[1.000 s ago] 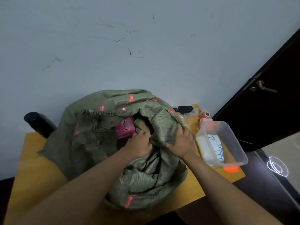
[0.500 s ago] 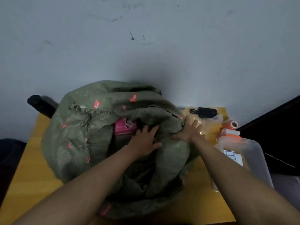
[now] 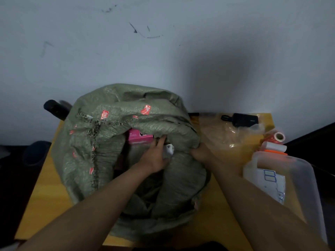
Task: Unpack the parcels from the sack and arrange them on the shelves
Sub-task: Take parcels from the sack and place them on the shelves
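Reaching into the sack (image 3: 126, 160), the left hand (image 3: 154, 158) seemingly grips a white parcel (image 3: 168, 150) beside a pink box (image 3: 138, 136). The right hand (image 3: 200, 153) clutches the sack's rim.

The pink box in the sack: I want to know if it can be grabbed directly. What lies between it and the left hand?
In the head view, nothing: the left hand fingertips reach the pink box edge inside the sack mouth.

Head cam, fwd & down, close over sack (image 3: 126, 160) on table (image 3: 47, 196).
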